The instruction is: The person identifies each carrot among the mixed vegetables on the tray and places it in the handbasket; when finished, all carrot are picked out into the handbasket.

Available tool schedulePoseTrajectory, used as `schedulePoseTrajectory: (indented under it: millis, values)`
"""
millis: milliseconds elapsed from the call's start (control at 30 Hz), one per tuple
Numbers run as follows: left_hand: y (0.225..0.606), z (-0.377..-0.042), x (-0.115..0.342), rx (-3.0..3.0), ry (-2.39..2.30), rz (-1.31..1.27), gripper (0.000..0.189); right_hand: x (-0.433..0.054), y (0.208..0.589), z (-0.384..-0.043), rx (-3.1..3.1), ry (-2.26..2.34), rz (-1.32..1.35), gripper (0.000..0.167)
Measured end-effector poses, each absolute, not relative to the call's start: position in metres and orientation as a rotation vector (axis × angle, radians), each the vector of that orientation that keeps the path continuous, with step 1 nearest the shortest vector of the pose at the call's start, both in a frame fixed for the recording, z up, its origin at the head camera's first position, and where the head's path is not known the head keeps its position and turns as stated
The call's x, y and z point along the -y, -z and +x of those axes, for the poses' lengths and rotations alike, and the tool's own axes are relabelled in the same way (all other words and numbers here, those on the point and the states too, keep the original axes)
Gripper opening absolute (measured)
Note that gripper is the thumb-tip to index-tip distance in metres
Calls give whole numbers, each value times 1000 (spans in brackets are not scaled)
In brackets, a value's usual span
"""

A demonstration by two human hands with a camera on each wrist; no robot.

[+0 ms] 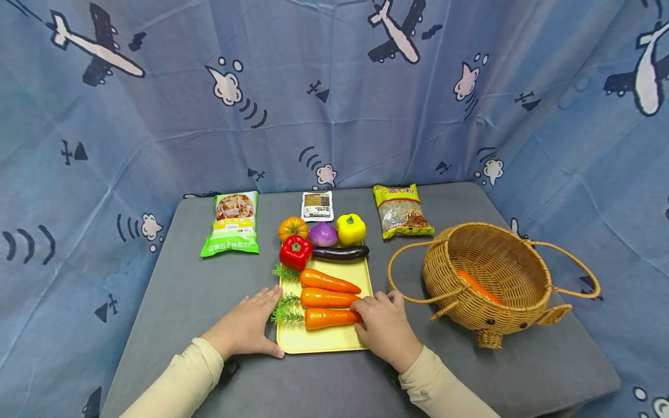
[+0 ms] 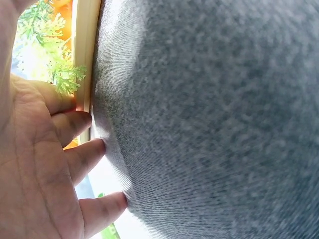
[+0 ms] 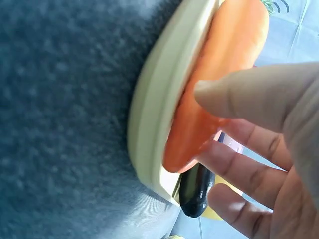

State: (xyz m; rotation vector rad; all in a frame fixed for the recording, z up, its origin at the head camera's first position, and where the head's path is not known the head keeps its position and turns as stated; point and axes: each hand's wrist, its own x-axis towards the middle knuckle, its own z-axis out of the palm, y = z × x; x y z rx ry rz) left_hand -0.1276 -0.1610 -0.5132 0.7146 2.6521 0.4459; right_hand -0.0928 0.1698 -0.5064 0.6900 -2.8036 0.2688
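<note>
The near carrot (image 1: 331,319) lies on the yellow tray (image 1: 321,343), its narrow end pinched between the thumb and fingers of my right hand (image 1: 388,325). My left hand (image 1: 250,325) is spread against the tray's left edge. Beyond are the middle carrot (image 1: 329,298) and far carrot (image 1: 329,280), then an eggplant (image 1: 341,252) and red pepper (image 1: 295,252). Behind these sit a pumpkin (image 1: 292,229), purple onion (image 1: 323,234) and yellow pepper (image 1: 351,229).

To the right, a wicker basket (image 1: 435,273) with an animal face holds another carrot (image 1: 478,286). At the back, a green bag (image 1: 233,223) bears white Chinese characters, too small to read surely; a white packet (image 1: 317,206) has a label with illegible print; a yellow bag (image 1: 402,212) appears to read 通心粉, "macaroni".
</note>
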Motion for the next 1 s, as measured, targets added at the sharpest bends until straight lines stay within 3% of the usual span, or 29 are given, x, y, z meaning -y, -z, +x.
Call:
schedulePoseTrajectory:
  millis: [167, 500, 1000]
  values:
    - [514, -128, 161, -2657, -455, 720, 133, -170, 506, -90, 2858, -237, 704, 36]
    - [512, -127, 161, -2646, -467, 722, 133, -171, 508, -87, 2852, -210, 735, 28]
    - [511, -128, 161, -2655, -456, 737, 134, -178, 488, -78, 2725, -283, 797, 31]
